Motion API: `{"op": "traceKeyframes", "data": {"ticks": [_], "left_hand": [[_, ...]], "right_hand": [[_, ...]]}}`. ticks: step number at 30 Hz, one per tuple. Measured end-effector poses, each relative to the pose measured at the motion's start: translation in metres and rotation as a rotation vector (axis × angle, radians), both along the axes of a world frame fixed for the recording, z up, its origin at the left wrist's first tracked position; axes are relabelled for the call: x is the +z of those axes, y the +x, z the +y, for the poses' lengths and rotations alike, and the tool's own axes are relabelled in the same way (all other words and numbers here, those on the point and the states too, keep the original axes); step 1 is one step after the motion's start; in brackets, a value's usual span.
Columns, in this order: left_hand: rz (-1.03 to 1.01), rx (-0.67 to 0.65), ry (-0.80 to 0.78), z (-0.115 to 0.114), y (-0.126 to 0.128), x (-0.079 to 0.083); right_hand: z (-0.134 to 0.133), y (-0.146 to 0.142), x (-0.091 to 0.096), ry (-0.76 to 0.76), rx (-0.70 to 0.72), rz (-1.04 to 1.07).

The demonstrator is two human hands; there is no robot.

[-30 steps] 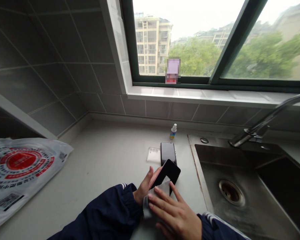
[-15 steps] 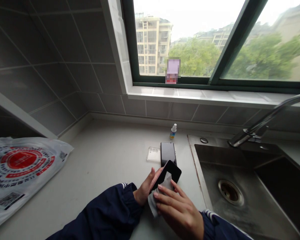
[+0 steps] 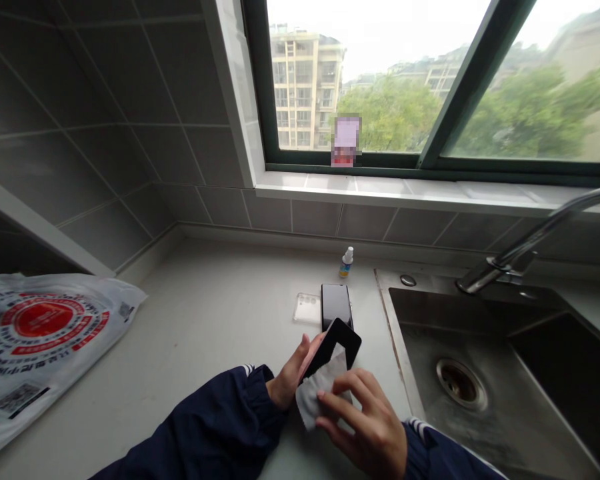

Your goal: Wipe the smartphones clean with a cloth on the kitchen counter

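My left hand (image 3: pixel 291 375) grips a black smartphone (image 3: pixel 344 335) by its left side, tilted, with the dark screen facing up. A grey cleaning cloth (image 3: pixel 314 399) with zigzag edges lies over the phone's lower part. The bent fingers of my right hand (image 3: pixel 367 417) hold the cloth against the screen. Just beyond the held phone, a second dark phone (image 3: pixel 336 305) lies flat on the counter, partly covered by it. Left of that phone is a clear phone case (image 3: pixel 307 309). A small white spray bottle (image 3: pixel 347 263) stands upright behind them.
A white plastic bag (image 3: pixel 50 340) with red and black print lies at the left of the pale counter (image 3: pixel 215 300). To the right are a steel sink (image 3: pixel 430 333) and its curved tap (image 3: pixel 525 243). A window (image 3: pixel 395 87) is above the sill.
My right hand's fingers have gone from stretched flat over the cloth to bent and pinching it. More of the cloth shows now. My left hand and the phone have barely moved.
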State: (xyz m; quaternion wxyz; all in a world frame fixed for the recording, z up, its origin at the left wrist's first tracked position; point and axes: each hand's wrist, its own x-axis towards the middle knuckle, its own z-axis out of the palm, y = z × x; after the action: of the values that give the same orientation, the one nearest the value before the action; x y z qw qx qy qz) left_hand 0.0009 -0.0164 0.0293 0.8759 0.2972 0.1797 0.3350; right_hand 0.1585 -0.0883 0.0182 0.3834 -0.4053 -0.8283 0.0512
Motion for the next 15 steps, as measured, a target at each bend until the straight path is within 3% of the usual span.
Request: {"op": "traceKeyframes", "data": {"ticks": [15], "left_hand": [[0.040,0.013,0.006,0.0001,0.0004,-0.0005]], "right_hand": [[-0.0007,0.0000,-0.0091,-0.041,0.047,-0.026]]}}
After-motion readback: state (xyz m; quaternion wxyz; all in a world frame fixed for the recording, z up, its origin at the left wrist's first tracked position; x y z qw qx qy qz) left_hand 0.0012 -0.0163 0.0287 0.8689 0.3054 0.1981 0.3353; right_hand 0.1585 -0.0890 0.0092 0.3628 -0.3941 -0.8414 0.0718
